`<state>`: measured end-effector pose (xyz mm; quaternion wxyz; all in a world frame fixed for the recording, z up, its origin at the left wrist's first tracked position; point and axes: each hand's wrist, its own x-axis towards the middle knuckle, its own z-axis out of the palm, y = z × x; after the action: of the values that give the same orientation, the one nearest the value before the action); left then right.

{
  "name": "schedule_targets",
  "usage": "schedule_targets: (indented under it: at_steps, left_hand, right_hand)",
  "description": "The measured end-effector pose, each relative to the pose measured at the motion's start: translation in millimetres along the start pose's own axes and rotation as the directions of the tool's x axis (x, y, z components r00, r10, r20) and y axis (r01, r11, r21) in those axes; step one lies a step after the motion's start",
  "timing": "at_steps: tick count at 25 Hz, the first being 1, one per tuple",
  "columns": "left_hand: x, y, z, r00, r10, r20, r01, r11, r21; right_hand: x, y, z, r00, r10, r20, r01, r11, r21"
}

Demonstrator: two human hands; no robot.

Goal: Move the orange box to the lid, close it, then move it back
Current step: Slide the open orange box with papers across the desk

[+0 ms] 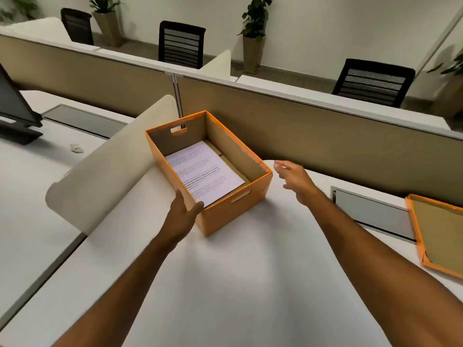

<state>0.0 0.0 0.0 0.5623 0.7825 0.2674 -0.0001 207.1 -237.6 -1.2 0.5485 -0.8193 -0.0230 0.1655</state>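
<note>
An open orange box (233, 214) stands on the white desk, against a curved side divider. A printed sheet of paper (203, 175) lies flat on its bottom. My left hand (181, 214) rests on the box's near left corner, thumb over the rim. My right hand (294, 181) hovers just right of the box's far right corner, fingers spread, not touching it. The orange lid (441, 234) lies upside down at the right edge of the desk, partly cut off by the frame.
A beige partition wall (313, 136) runs behind the box. The curved white divider (110, 176) stands to its left. A grey cable flap (370, 216) sits between box and lid. A dark monitor stand (15, 116) is on the neighbouring desk.
</note>
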Motion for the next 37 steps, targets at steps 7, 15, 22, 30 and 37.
schedule_targets:
  at_steps: [7, 15, 22, 30, 37]
  left_hand:
    - [12.4, -1.1, -0.5, 0.985, -0.132, 0.114, 0.164, 0.923, -0.348]
    - [18.1, -0.8, 0.1, 0.991, -0.103, 0.084, 0.126, 0.926, -0.356]
    - [0.0, -9.4, -10.5, 0.989, -0.072, 0.133, 0.111, 0.942, -0.315]
    - [-37.6, -10.2, -20.3, 0.965, 0.007, 0.263, 0.059, 0.969, -0.239]
    - [-80.7, -9.2, 1.1, 0.922, 0.044, 0.384, 0.026, 0.984, -0.176]
  right_hand:
    - [29.2, 5.8, 10.9, 0.981, 0.173, 0.093, -0.178, 0.982, 0.054]
    - [31.0, 8.8, 17.2, 0.986, 0.147, 0.085, -0.158, 0.977, 0.141]
    - [-13.9, 7.9, 0.7, 0.984, 0.158, 0.089, -0.17, 0.972, 0.161]
    - [-108.1, 24.8, -29.6, 0.974, 0.218, 0.056, -0.224, 0.959, 0.172]
    - [-197.6, 66.1, -69.9, 0.978, 0.207, 0.022, -0.204, 0.935, 0.289]
